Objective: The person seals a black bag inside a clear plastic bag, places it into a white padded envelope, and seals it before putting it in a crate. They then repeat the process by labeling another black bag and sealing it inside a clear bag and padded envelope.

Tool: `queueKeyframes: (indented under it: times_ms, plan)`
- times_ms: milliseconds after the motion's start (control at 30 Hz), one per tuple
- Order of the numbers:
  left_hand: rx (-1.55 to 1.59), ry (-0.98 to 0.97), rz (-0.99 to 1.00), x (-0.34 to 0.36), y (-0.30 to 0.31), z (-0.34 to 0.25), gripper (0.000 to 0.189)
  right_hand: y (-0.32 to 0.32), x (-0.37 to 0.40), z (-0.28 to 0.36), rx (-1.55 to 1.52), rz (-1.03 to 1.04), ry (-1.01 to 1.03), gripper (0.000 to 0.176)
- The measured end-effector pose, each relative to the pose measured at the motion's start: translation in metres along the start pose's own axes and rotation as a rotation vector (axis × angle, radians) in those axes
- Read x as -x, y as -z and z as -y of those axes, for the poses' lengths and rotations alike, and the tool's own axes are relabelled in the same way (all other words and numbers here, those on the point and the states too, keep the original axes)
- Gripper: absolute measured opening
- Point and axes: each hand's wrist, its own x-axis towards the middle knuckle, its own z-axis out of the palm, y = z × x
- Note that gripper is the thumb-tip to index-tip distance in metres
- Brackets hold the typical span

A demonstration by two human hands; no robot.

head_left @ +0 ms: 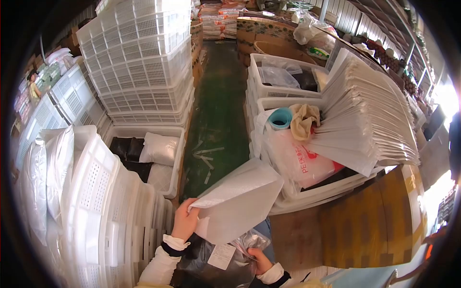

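Observation:
My left hand (185, 220) grips the left edge of a white foam pouch (240, 201), which is held tilted in front of me. Below it, my right hand (260, 260) pinches the edge of a clear plastic bag (216, 269) with dark contents. A white paper label (222, 256) with small print lies on that bag, between my hands. The pouch's lower edge overlaps the top of the bag. At the right, a large fanned stack of similar white pouches (365, 110) rests over a crate.
Tall stacks of white crates (139, 62) stand at the left. One low crate (178, 163) holds black and white packages (161, 149). On the right, a tape roll (279, 118) lies by a printed plastic bag (302, 161). A taped cardboard box (367, 221) stands nearer me.

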Motion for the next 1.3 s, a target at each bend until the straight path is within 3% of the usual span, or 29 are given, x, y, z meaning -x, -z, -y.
queueKeyframes:
  times_ms: [167,333,500,567,767,800,900,1033,1167,1233,1300]
  plan:
    - [0.026,0.042,-0.141,0.012,-0.023,0.006,0.023,0.006,-0.011,-0.014,0.08,-0.063,0.028,0.042]
    - [0.095,0.053,-0.087,0.005,-0.013,0.007,0.019,-0.002,-0.013,-0.008,0.144,-0.041,0.032,0.043]
    - [-0.095,-0.17,-0.158,-0.022,0.017,0.012,0.02,0.001,-0.008,-0.013,0.078,-0.027,0.124,0.046]
    - [-0.5,-0.426,-0.22,-0.036,0.035,0.023,0.022,0.015,-0.007,-0.017,0.034,-0.079,0.056,0.048]
    - [-0.741,-0.35,-0.282,-0.047,0.048,0.037,0.021,0.044,0.003,-0.022,0.05,-0.028,0.102,0.057]
    - [-0.729,-0.357,-0.273,-0.048,0.049,0.044,0.021,0.055,0.002,-0.025,0.049,-0.005,0.126,0.059]
    - [-0.662,-0.356,-0.247,-0.044,0.047,0.056,0.021,-0.012,0.022,-0.005,0.12,-0.074,0.289,0.067]
    - [-0.539,-0.345,-0.208,-0.015,0.027,0.023,0.025,-0.005,0.025,0.009,0.242,-0.108,0.277,0.069]
    - [-0.565,-0.29,-0.067,0.012,0.013,0.009,0.03,0.023,0.037,0.011,0.075,-0.175,0.331,0.043]
    - [-0.637,-0.306,0.013,0.023,0.008,0.02,0.033,0.02,0.052,0.018,0.08,-0.206,0.314,0.049]
    - [-0.711,-0.204,0.116,0.037,0.007,0.017,0.048,0.034,0.065,0.022,0.139,-0.255,0.274,0.059]
